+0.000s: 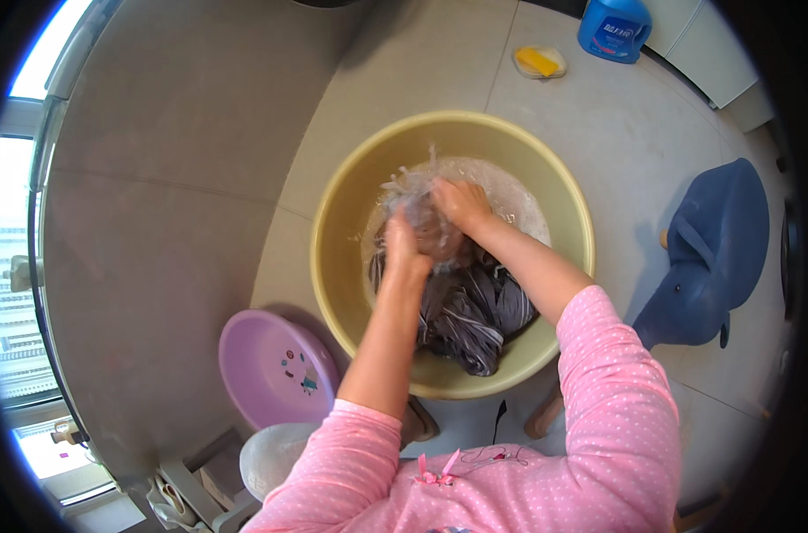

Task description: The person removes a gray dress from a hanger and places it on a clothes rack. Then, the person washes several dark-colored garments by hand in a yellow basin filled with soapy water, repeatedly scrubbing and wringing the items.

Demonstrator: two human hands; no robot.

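A large yellow plastic basin (450,388) stands on the floor before me, with soapy water (520,200) in it. Dark grey striped cloth (467,320) lies bunched and wet in its near half. Over the water, my left hand (404,240) is at the left of a blurred, splashing patch, its thumb side partly seen. My right hand (462,203) is at the upper right of the same patch, with its fingers bent. Water flies up between the hands. The splash and blur hide the fingertips, and what they hold cannot be made out.
A purple basin (264,373) leans at the lower left, by the wall. On the right stands a blue whale-shaped stool (717,260). A yellow soap bar (537,61) on a dish and a blue detergent jug (615,30) are beyond the large basin, near a white cabinet (703,46).
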